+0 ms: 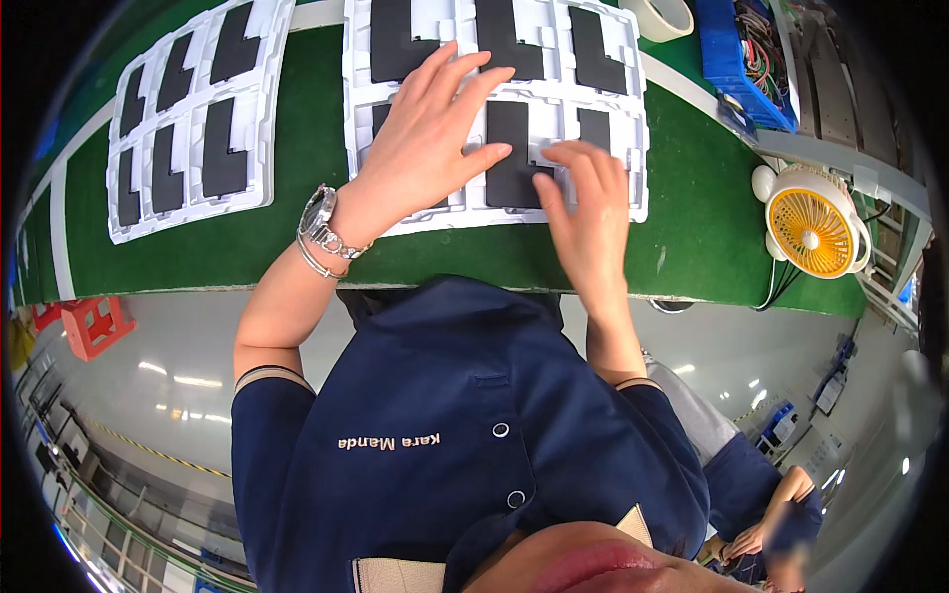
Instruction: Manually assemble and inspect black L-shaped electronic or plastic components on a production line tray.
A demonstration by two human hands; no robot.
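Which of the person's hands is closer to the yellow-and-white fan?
The right hand. It is over the right part of the right tray, left of the fan; the left hand is farther left.

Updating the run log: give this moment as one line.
left hand: open, over white tray | right hand: open, near black piece

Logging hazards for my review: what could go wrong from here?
The right hand has its thumb by the foot of a black L-shaped piece; a brush could shift it in its white tray. The left hand spreads over neighbouring pieces, so one might get knocked. The metal watch on the left wrist is near the tray's edge and might snag it.
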